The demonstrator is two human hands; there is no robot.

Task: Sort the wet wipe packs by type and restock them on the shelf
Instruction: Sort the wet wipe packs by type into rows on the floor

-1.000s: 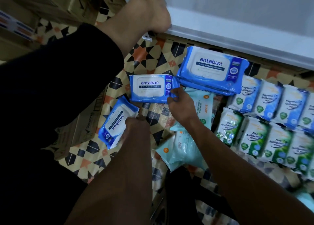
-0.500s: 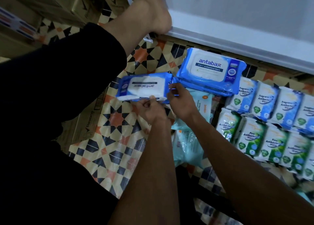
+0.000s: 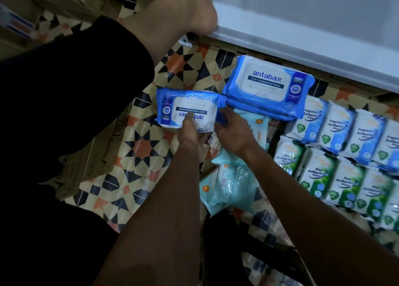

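My left hand (image 3: 190, 132) pinches small pack (image 3: 187, 109), thumb on label; right hand (image 3: 232, 130) grips its right end. Second ago pack sat alone left of big stack (image 3: 267, 85), label upright; another since laid on top, label reversed. Small pile forming just left of stack. Teal packs (image 3: 231, 184) below stack unsorted.

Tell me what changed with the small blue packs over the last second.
The left hand carried its small Antabax pack up from the floor onto the one at the right hand, label upside down. The large Antabax stack and the green and blue rows stayed put.
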